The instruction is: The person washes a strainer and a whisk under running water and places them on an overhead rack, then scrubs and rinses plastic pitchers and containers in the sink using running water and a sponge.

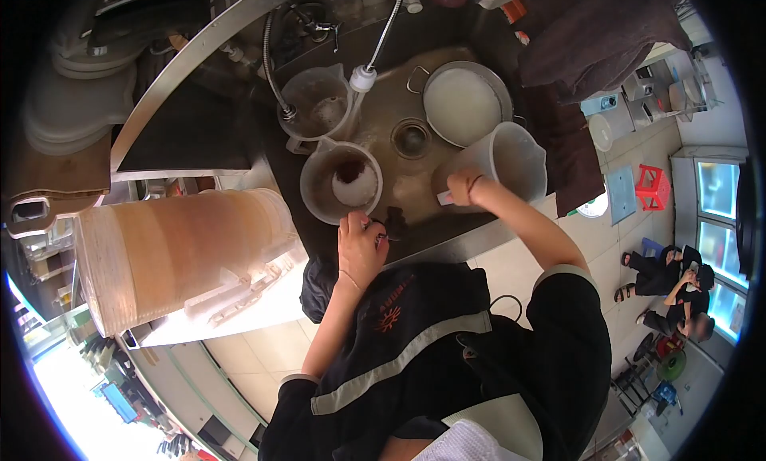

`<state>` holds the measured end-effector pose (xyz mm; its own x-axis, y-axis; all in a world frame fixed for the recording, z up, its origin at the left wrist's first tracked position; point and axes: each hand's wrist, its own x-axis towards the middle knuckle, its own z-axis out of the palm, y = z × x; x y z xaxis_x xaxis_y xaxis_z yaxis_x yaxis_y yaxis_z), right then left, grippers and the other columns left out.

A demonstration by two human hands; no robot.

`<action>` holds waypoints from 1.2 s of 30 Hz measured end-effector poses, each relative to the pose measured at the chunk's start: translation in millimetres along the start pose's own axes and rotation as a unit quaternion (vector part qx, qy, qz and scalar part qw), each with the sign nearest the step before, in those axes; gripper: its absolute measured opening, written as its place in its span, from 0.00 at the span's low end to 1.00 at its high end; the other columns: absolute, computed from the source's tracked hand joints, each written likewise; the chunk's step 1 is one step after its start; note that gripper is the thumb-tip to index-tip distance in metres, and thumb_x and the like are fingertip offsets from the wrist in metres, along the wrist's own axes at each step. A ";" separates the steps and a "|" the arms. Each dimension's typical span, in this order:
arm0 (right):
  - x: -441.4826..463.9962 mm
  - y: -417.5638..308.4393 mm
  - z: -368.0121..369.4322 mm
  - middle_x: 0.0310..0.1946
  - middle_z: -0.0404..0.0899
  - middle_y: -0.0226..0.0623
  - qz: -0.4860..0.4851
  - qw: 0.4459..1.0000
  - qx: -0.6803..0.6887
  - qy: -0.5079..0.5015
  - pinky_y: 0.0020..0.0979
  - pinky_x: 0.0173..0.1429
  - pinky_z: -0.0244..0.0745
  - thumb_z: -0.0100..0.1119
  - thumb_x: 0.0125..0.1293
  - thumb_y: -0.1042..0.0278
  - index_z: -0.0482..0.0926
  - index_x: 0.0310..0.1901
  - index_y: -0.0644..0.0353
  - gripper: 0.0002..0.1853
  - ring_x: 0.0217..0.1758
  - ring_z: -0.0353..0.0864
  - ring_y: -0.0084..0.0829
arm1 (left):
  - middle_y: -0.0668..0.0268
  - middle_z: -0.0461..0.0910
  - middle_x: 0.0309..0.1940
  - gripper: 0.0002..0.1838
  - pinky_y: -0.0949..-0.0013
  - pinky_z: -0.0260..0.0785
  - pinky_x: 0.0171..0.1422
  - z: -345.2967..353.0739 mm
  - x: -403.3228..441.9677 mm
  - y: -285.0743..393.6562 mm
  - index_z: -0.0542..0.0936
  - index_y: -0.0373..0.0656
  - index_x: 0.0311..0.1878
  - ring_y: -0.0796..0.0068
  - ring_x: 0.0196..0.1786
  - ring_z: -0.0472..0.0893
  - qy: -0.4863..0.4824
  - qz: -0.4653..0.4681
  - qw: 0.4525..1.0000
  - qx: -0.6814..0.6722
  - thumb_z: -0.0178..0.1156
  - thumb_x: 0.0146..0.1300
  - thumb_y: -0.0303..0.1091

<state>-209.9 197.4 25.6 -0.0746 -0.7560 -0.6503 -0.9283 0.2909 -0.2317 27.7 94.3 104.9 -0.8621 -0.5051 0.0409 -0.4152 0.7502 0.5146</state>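
Right grip [464, 187] around pitcher handle [444, 198]

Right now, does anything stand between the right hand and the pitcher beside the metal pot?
Nothing visible does: the right hand is closed around the handle of the pitcher. The metal pot stands beside it, not in the way.

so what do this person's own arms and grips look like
The left arm and right arm have short black sleeves with pale trim. Forearms are bare, and the left grip and right grip are gloveless human hands. A thin dark band circles the right wrist; a thin line, possibly a cord, crosses the left.
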 end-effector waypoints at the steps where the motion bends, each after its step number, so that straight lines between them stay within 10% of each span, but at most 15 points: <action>1: 9.4 -8.7 20.2 0.32 0.78 0.43 0.043 0.999 -0.007 0.033 0.37 0.42 0.70 0.55 0.49 0.56 0.80 0.29 0.58 0.14 0.39 0.77 0.40 | 0.60 0.64 0.35 0.07 0.63 0.60 0.44 1.1 0.0 -1.4 0.75 0.45 0.23 0.60 0.41 0.65 -0.001 -0.007 1.000 -0.002 0.61 0.36 0.28; 3: 37.0 -15.9 40.2 0.33 0.78 0.40 0.059 0.986 -0.024 -0.153 0.36 0.41 0.71 0.56 0.45 0.61 0.80 0.31 0.55 0.12 0.40 0.77 0.37 | 0.60 0.64 0.35 0.06 0.63 0.61 0.44 1.4 1.3 -1.5 0.75 0.45 0.22 0.59 0.41 0.65 -0.001 -0.015 1.000 -0.002 0.61 0.36 0.28; 9: 109.3 -16.1 144.1 0.33 0.78 0.40 0.007 0.989 -0.116 -0.088 0.35 0.40 0.71 0.56 0.45 0.58 0.81 0.29 0.56 0.13 0.40 0.77 0.36 | 0.61 0.64 0.34 0.06 0.63 0.61 0.44 7.3 16.0 4.7 0.75 0.45 0.22 0.60 0.40 0.66 -0.005 0.000 1.000 0.005 0.61 0.37 0.28; 14: 80.4 -20.2 -7.4 0.23 0.77 0.46 -0.093 0.982 0.148 -0.074 0.39 0.34 0.69 0.48 0.53 0.51 0.77 0.23 0.64 0.21 0.29 0.76 0.42 | 0.61 0.65 0.32 0.06 0.63 0.62 0.42 13.7 29.2 4.2 0.74 0.46 0.22 0.60 0.39 0.67 -0.010 0.020 1.000 0.002 0.60 0.37 0.28; 15: 126.7 3.5 3.7 0.15 0.72 0.46 -0.204 0.970 0.106 0.085 0.39 0.31 0.67 0.46 0.55 0.50 0.73 0.16 0.67 0.25 0.22 0.72 0.40 | 0.61 0.65 0.32 0.06 0.63 0.62 0.42 15.9 33.6 2.2 0.74 0.46 0.22 0.60 0.39 0.67 -0.010 0.020 1.000 0.002 0.60 0.37 0.28; 17: 135.5 13.1 -61.3 0.22 0.74 0.44 -0.034 0.919 0.309 0.242 0.38 0.32 0.66 0.51 0.54 0.47 0.74 0.29 0.65 0.23 0.27 0.73 0.35 | 0.61 0.67 0.30 0.06 0.63 0.63 0.41 19.5 49.5 -3.2 0.75 0.46 0.22 0.59 0.37 0.69 -0.021 0.009 1.000 -0.012 0.60 0.37 0.28; 18: 138.4 11.6 -88.5 0.36 0.75 0.53 0.019 0.862 0.344 0.372 0.37 0.45 0.67 0.55 0.47 0.42 0.72 0.39 0.72 0.33 0.40 0.74 0.44 | 0.61 0.67 0.30 0.06 0.63 0.63 0.41 18.7 59.3 -5.1 0.75 0.46 0.22 0.59 0.37 0.69 -0.020 0.008 1.000 -0.010 0.60 0.37 0.28; 20: 193.8 16.9 -115.7 0.33 0.76 0.45 0.006 0.665 0.422 0.616 0.34 0.45 0.66 0.60 0.45 0.44 0.71 0.42 0.70 0.33 0.41 0.75 0.36 | 0.58 0.70 0.28 0.05 0.62 0.67 0.39 15.8 83.2 -9.3 0.76 0.44 0.23 0.58 0.35 0.72 -0.008 0.006 1.000 -0.010 0.59 0.39 0.29; 21: 180.6 9.6 -132.3 0.33 0.76 0.45 0.005 0.664 0.423 0.617 0.34 0.45 0.66 0.60 0.45 0.44 0.71 0.42 0.70 0.33 0.41 0.75 0.36 | 0.58 0.70 0.28 0.05 0.62 0.67 0.39 16.9 94.6 -13.0 0.76 0.44 0.23 0.58 0.35 0.72 -0.007 0.006 1.000 -0.009 0.59 0.39 0.29; 23: 156.0 2.9 -167.7 0.29 0.76 0.37 -0.118 0.700 0.635 0.305 0.30 0.41 0.68 0.63 0.45 0.48 0.71 0.40 0.66 0.29 0.38 0.75 0.26 | 0.59 0.72 0.22 0.05 0.63 0.67 0.34 20.8 117.3 -22.8 0.76 0.43 0.23 0.59 0.30 0.75 -0.001 -0.038 0.998 -0.040 0.60 0.39 0.31; 28: 156.3 3.4 -132.9 0.23 0.74 0.28 -0.109 0.639 0.674 0.354 0.21 0.32 0.67 0.56 0.55 0.66 0.69 0.30 0.59 0.08 0.26 0.73 0.19 | 0.58 0.74 0.20 0.07 0.64 0.68 0.34 31.2 169.4 -48.3 0.77 0.41 0.25 0.58 0.28 0.76 0.073 -0.097 0.992 -0.032 0.60 0.40 0.32; 36: 108.9 1.4 -108.2 0.31 0.75 0.31 -0.140 0.621 0.672 0.379 0.22 0.42 0.67 0.52 0.58 0.70 0.68 0.37 0.60 0.08 0.37 0.73 0.20 | 0.57 0.76 0.29 0.10 0.67 0.68 0.38 59.5 198.7 -86.9 0.75 0.36 0.32 0.62 0.34 0.77 0.184 -0.084 0.951 -0.234 0.58 0.48 0.31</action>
<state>-258.8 52.0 32.7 -0.6012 -0.7981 -0.0397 0.1605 -0.0718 -0.9844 -124.7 -45.9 17.4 -0.5994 -0.7805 0.1775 -0.2890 0.4178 0.8613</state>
